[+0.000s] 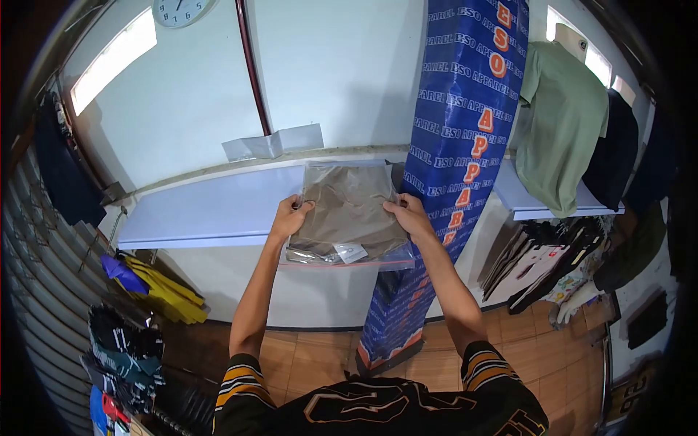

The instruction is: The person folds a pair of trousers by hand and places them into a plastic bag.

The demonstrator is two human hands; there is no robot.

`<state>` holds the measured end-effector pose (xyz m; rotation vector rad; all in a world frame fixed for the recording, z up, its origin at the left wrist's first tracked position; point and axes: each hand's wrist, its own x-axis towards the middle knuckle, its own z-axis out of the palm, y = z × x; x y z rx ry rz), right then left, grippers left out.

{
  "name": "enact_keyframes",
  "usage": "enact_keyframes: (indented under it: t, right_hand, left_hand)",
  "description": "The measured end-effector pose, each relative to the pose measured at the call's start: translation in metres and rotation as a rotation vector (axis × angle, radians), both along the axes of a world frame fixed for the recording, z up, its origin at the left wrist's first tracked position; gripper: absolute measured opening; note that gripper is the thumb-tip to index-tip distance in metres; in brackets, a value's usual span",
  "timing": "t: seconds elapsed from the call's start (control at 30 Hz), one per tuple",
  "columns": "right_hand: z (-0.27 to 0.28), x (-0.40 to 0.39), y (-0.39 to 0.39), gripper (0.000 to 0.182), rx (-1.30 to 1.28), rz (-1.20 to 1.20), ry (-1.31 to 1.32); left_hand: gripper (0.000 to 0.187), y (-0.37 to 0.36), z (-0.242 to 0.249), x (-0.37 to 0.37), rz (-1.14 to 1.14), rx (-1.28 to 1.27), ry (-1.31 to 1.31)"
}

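A clear plastic bag (pixel 349 211) with a folded brownish-grey garment inside is held out in front of me. My left hand (pixel 293 216) grips its left edge, thumb on top. On the opposite edge my right hand (pixel 408 215) pinches the plastic in the same way. A small white label (pixel 350 252) shows near the bag's lower end, just above a red line along its border. The fingers under the bag are hidden.
A pale shelf (pixel 211 207) runs along the wall behind the bag. Close on the right stands a blue printed column (pixel 465 123). Hanging clothes (pixel 545 254) and a green T-shirt (pixel 563 123) are farther right; yellow cloth (pixel 163 287) hangs at left.
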<state>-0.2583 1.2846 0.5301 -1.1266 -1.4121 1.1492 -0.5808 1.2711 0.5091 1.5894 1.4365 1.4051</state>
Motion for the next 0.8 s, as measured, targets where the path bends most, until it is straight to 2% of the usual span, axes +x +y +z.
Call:
enact_keyframes:
  t: [0.07,0.13,0.17,0.2,0.23,0.3,0.37,0.47,0.57,0.63,0.7,0.77,0.8]
  right_hand:
    - [-0.003,-0.008,0.019,0.051,-0.006,-0.098,-0.03]
    - [0.008,-0.013,0.02,0.055,-0.009,-0.109,-0.053]
    - [0.012,-0.014,0.021,0.06,-0.01,-0.118,-0.077]
    - [0.01,-0.015,0.029,0.06,-0.012,-0.124,-0.076]
    - [0.004,-0.016,0.04,0.059,0.021,-0.124,-0.123]
    - [-0.01,-0.018,0.06,0.058,0.053,-0.128,-0.171]
    - [-0.024,-0.019,0.074,0.06,0.219,-0.175,-0.286]
    - [-0.031,-0.017,0.078,0.058,0.215,-0.166,-0.32]
    - [-0.013,-0.016,0.034,0.056,0.304,-0.242,-0.372]
    - [-0.012,-0.012,-0.008,0.048,0.613,-0.341,-0.437]
    - [-0.001,-0.004,-0.062,0.046,0.638,-0.309,-0.313]
    - [-0.021,0.014,-0.101,0.043,0.683,-0.365,-0.313]
    - [-0.04,0.025,-0.116,0.04,0.661,-0.374,-0.287]
  left_hand:
    - [0.036,0.019,0.0,-0.009,0.016,-0.027,0.043]
    - [0.041,0.035,-0.006,-0.015,0.032,-0.059,0.088]
    - [0.049,0.042,-0.01,-0.015,0.123,-0.035,0.1]
    - [0.059,0.049,-0.014,-0.015,0.213,-0.012,0.112]
    - [0.059,0.051,-0.013,-0.016,0.207,-0.014,0.112]
    - [0.073,0.053,-0.009,-0.017,0.289,-0.047,0.249]
    - [0.074,0.053,-0.005,-0.015,0.29,-0.04,0.252]
    - [0.076,0.054,-0.006,-0.016,0.288,-0.025,0.252]
    - [0.078,0.042,-0.008,-0.016,0.271,0.003,0.193]
    - [0.078,0.02,-0.007,-0.015,0.264,0.022,0.138]
    - [0.071,-0.016,-0.004,-0.01,0.324,0.195,0.058]
    - [0.063,-0.062,-0.004,0.0,0.41,0.256,-0.108]
    - [0.049,-0.077,-0.022,0.001,0.521,0.368,-0.12]
